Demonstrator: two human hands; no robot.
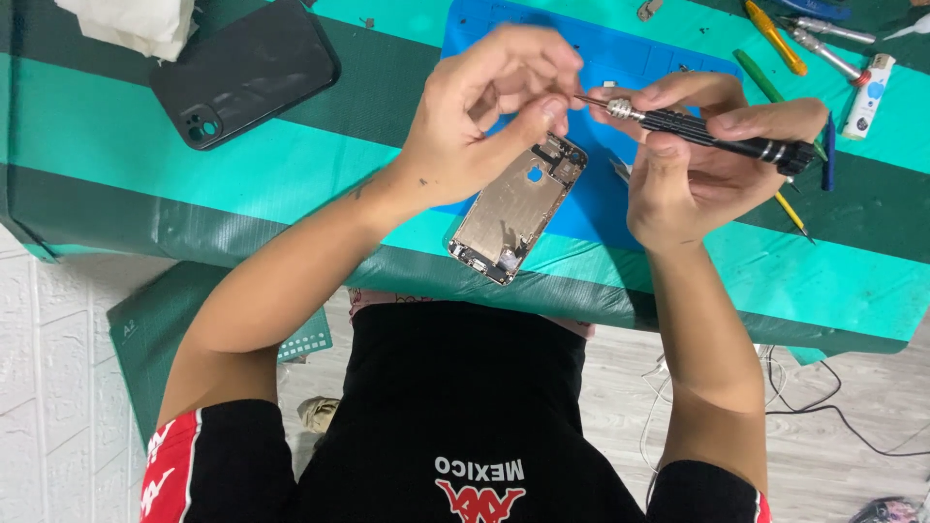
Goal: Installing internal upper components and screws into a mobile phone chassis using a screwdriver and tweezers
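My right hand (693, 160) grips a black precision screwdriver (717, 136) with a silver collar, held level above the table. My left hand (489, 111) pinches the screwdriver's thin metal tip between thumb and fingers. Just below both hands lies an opened phone housing (513, 208), gold-coloured inside, with small parts along its top and bottom ends. It rests partly on a blue work mat (601, 208) and partly on the green table cover (145, 145).
A black phone case (242, 73) lies at the back left beside white cloth (136, 24). Orange and green pry tools (770, 39), a metal tool (823, 48) and a small white tube (867, 97) lie at the back right. Cables (823, 407) trail on the floor.
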